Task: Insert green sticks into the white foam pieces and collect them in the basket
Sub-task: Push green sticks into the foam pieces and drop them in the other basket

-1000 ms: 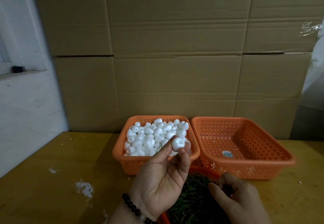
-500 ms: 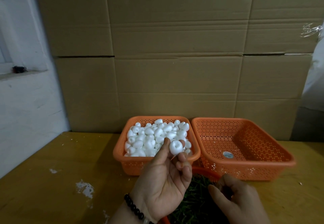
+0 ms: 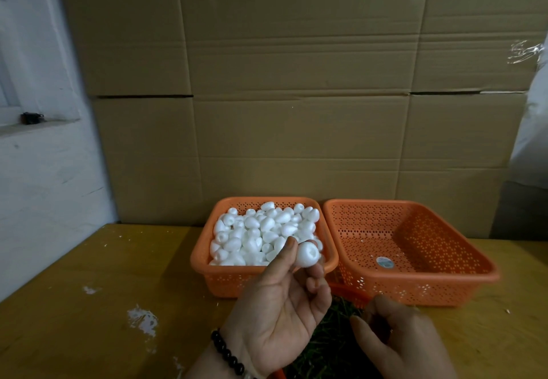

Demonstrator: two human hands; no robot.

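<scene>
My left hand (image 3: pixel 278 316), palm up with a dark bead bracelet at the wrist, pinches one white foam piece (image 3: pixel 308 254) between thumb and fingertips; its dimpled end faces me. Behind it stands an orange basket (image 3: pixel 207 263) heaped with several white foam pieces (image 3: pixel 264 232). To its right sits a second orange basket (image 3: pixel 421 282), holding only a round sticker. My right hand (image 3: pixel 397 340) hovers with curled fingers over a pile of green sticks (image 3: pixel 332 346) in a low orange container; whether it holds a stick is hidden.
The yellow wooden table (image 3: pixel 89 319) carries white paint marks at the left. A wall of cardboard boxes (image 3: pixel 296 97) rises right behind the baskets. A white wall with a ledge (image 3: pixel 35 129) stands at the left.
My left hand has turned the foam piece in its fingertips, and the dimpled end now faces me. My right hand stays over the green sticks, nearly still.
</scene>
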